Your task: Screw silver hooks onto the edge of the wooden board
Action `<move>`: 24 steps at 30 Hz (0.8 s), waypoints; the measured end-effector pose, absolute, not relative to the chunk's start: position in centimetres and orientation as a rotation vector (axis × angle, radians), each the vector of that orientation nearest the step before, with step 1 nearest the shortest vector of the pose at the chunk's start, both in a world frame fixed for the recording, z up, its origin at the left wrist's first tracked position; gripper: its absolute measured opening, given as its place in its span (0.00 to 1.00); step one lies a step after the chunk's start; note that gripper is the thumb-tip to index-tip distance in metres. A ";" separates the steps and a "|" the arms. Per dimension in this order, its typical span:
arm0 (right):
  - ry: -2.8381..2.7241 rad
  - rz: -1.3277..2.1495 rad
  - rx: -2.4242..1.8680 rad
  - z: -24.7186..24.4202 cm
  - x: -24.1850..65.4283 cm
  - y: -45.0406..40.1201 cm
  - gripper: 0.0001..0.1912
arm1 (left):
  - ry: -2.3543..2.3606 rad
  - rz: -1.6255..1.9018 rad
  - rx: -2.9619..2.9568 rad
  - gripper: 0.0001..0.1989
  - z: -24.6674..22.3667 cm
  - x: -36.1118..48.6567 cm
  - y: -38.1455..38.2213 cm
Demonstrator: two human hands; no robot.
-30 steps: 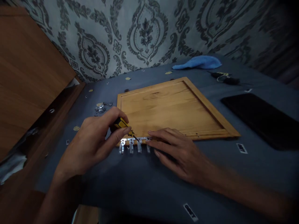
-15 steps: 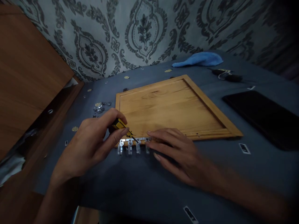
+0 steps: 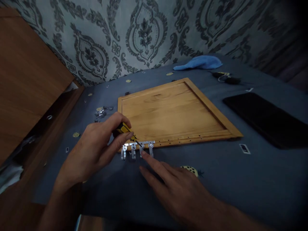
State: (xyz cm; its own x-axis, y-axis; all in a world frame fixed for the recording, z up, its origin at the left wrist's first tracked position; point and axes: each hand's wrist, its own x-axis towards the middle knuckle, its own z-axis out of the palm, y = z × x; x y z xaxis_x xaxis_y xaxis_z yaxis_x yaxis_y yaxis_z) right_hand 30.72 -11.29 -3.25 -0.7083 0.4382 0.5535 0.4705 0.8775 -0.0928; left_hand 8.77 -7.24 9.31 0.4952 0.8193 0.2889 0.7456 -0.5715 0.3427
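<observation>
My left hand [image 3: 103, 141] is closed around a yellow and black screwdriver [image 3: 125, 129], tilted with its tip down at the third of several silver metal hooks [image 3: 150, 147]. These hooks sit in a row along the near edge of a framed wooden board [image 3: 166, 110], their curved ends hanging past it. My right hand [image 3: 173, 183] has its fingers stretched out, the index fingertip touching or very close to the third hook. Small dark holes run along the board's edge to the right of the hooks.
Loose metal hooks [image 3: 101, 112] lie left of the board on the dark patterned cloth [image 3: 216, 179]. A blue cloth [image 3: 199, 62] and a dark key bunch [image 3: 226, 78] are behind. On the right rests a black flat slab [image 3: 264, 118]. Wooden furniture [image 3: 31, 61] stands at the left.
My right hand has moved from the fourth hook and board edge down and left to the third hook. The screwdriver stays at the third hook. The view has shifted slightly.
</observation>
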 end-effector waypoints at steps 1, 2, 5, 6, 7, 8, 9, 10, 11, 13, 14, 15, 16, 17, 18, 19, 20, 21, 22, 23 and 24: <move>-2.480 -0.089 -0.675 -3.2 30.6 -11.1 0.23 | 1.359 0.634 2.567 0.01 9.3 8.8 -7.3; -2.496 -0.101 -0.681 -3.2 30.5 -11.0 0.22 | 1.363 0.638 2.569 0.01 9.3 8.8 -7.3; -2.542 -0.111 -0.676 -3.4 30.4 -10.9 0.19 | 1.368 0.636 2.582 0.01 9.3 8.8 -7.4; -2.554 -0.112 -0.680 -3.5 30.4 -10.9 0.19 | 1.367 0.630 2.588 0.01 9.3 8.8 -7.4; -2.565 -0.114 -0.689 -3.6 30.5 -10.9 0.19 | 1.367 0.620 2.595 0.02 9.3 8.8 -7.4; -2.575 -0.118 -0.694 -3.6 30.5 -10.9 0.19 | 1.371 0.609 2.599 0.02 9.3 8.9 -7.4; -2.578 -0.123 -0.695 -3.6 30.5 -10.9 0.19 | 1.374 0.595 2.602 0.02 9.4 8.9 -7.4; -2.575 -0.133 -0.694 -3.6 30.5 -10.8 0.20 | 1.374 0.586 2.605 0.02 9.4 8.9 -7.4; -2.572 -0.146 -0.694 -3.5 30.5 -10.8 0.20 | 1.374 0.576 2.606 0.03 9.5 9.0 -7.4; -2.564 -0.186 -0.685 -3.2 30.5 -10.7 0.19 | 1.368 0.569 2.606 0.03 9.5 9.0 -7.5; -2.571 -0.208 -0.676 -3.1 30.5 -10.6 0.18 | 1.368 0.567 2.606 0.03 9.5 9.0 -7.5; -2.575 -0.229 -0.664 -3.1 30.5 -10.6 0.16 | 1.372 0.562 2.605 0.03 9.5 9.1 -7.5; -2.584 -0.244 -0.648 -3.1 30.5 -10.5 0.15 | 1.375 0.554 2.606 0.03 9.5 9.1 -7.5; -2.595 -0.248 -0.627 -3.1 30.4 -10.4 0.14 | 1.373 0.547 2.609 0.03 9.5 9.0 -7.5; -2.603 -0.248 -0.607 -3.3 30.4 -10.4 0.13 | 1.369 0.547 2.618 0.03 9.5 9.0 -7.5; -2.611 -0.245 -0.593 -3.4 30.4 -10.3 0.13 | 1.370 0.554 2.629 0.03 9.5 9.0 -7.6; -2.615 -0.244 -0.580 -3.6 30.4 -10.2 0.13 | 1.373 0.565 2.641 0.03 9.5 9.0 -7.6; -2.619 -0.245 -0.572 -3.8 30.3 -10.1 0.14 | 1.379 0.578 2.648 0.03 9.5 8.9 -7.6; -2.618 -0.250 -0.565 -4.0 30.3 -10.1 0.15 | 1.382 0.593 2.647 0.04 9.4 8.9 -7.7; -2.614 -0.255 -0.562 -4.1 30.3 -10.0 0.15 | 1.390 0.609 2.635 0.04 9.4 9.0 -7.8; -2.613 -0.257 -0.555 -4.3 30.3 -10.0 0.16 | 1.399 0.628 2.614 0.05 9.2 9.0 -7.9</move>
State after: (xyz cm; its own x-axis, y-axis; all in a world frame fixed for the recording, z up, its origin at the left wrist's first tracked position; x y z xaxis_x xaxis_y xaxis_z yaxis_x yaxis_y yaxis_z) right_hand 30.33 -9.97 -4.26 -0.8160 0.3397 0.4676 0.4243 0.9015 0.0856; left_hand 9.02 -7.86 9.25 0.4896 0.8167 0.3054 0.7709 -0.5691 0.2861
